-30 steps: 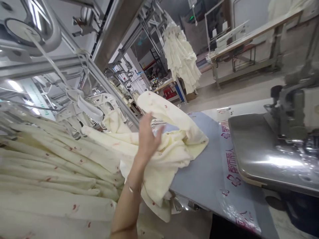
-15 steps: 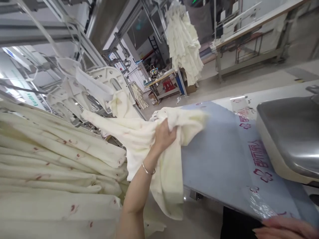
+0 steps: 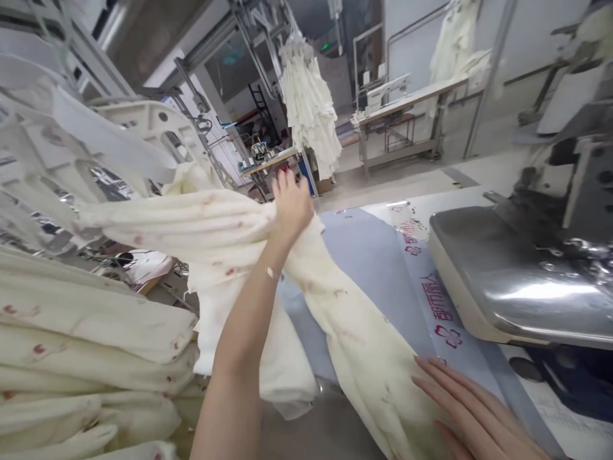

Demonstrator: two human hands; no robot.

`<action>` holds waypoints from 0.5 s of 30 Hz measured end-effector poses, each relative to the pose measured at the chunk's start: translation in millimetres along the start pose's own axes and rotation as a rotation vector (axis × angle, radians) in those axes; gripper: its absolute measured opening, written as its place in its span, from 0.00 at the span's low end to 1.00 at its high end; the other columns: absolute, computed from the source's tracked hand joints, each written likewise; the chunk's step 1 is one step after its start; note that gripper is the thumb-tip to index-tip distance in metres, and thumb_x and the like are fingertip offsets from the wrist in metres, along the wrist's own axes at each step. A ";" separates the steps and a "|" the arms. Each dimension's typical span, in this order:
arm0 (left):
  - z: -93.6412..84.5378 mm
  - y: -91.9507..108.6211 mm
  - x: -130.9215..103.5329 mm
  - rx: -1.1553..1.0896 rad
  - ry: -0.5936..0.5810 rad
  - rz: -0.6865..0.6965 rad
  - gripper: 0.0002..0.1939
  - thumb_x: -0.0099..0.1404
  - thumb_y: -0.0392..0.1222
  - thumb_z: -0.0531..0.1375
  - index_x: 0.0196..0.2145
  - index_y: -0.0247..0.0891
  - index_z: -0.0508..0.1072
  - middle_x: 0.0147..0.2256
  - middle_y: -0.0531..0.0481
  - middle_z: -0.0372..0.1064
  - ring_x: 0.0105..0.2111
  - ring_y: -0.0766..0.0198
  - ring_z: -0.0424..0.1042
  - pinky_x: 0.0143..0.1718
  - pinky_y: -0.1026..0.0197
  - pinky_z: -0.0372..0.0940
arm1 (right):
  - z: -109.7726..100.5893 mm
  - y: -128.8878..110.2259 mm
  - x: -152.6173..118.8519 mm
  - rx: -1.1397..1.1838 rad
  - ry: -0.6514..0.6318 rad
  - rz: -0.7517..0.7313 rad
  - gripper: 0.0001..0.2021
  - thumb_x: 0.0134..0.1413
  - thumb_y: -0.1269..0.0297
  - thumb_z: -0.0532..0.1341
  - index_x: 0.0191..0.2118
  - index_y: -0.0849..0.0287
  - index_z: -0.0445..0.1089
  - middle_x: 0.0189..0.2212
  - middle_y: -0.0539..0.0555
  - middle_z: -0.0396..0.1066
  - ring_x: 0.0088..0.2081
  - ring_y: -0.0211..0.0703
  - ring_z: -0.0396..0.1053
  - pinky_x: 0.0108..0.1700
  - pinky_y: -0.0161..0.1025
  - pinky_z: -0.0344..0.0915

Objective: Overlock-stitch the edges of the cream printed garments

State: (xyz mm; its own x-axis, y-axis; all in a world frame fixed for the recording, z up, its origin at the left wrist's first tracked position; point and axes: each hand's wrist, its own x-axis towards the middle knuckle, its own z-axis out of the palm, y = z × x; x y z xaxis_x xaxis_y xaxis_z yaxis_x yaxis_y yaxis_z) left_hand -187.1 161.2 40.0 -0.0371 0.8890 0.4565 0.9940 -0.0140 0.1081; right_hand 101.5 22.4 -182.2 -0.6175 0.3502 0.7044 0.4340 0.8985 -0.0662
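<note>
My left hand [image 3: 290,204] grips a cream garment [image 3: 354,332] with small red marks and holds it raised over the blue-grey table [image 3: 368,255]. The cloth runs left from that hand toward a white plastic rack clip [image 3: 143,134] and hangs down to the right along the table. My right hand [image 3: 472,409] lies flat with fingers spread on the lower end of the same garment, near the table's front edge.
A stack of folded cream garments [image 3: 86,358] fills the lower left. A sewing machine with a shiny steel bed [image 3: 517,287] stands at the right. Printed plastic wrap [image 3: 431,300] covers the table beside it. More cream garments [image 3: 309,108] hang at the back, near a workbench [image 3: 407,105].
My left hand closed on the garment, then lifted it up and away. The cloth is now stretched out along the table, and my right hand has come in to rest on its lower end.
</note>
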 end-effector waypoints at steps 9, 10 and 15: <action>80.6 39.5 -282.1 -0.182 -0.284 0.263 0.30 0.64 0.45 0.62 0.61 0.38 0.61 0.64 0.37 0.53 0.66 0.44 0.48 0.62 0.34 0.53 | 16.7 17.7 7.5 0.046 -0.044 -0.137 0.19 0.60 0.74 0.50 0.53 0.58 0.68 0.55 0.50 0.67 0.56 0.44 0.63 0.52 0.42 0.64; 82.8 34.5 -292.6 -0.173 -0.218 0.226 0.25 0.66 0.39 0.58 0.60 0.38 0.62 0.63 0.38 0.56 0.66 0.46 0.50 0.62 0.35 0.55 | 18.5 18.7 9.6 0.069 -0.042 -0.115 0.18 0.60 0.75 0.50 0.52 0.59 0.69 0.53 0.51 0.69 0.54 0.43 0.65 0.52 0.42 0.63; 81.5 10.2 -269.4 -0.328 -0.156 0.055 0.13 0.71 0.36 0.51 0.49 0.36 0.72 0.53 0.42 0.70 0.56 0.58 0.68 0.58 0.51 0.65 | 26.5 34.7 15.9 0.022 0.011 0.101 0.12 0.61 0.74 0.52 0.45 0.66 0.70 0.42 0.60 0.73 0.47 0.55 0.69 0.43 0.50 0.67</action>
State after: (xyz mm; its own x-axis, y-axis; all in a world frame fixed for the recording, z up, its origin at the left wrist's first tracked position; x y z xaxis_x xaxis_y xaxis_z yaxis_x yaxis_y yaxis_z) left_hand -158.6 -41.1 -153.8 0.0571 0.9416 0.3318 0.9075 -0.1875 0.3758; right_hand 89.4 66.1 -192.0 -0.5640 0.4366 0.7009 0.4794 0.8642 -0.1526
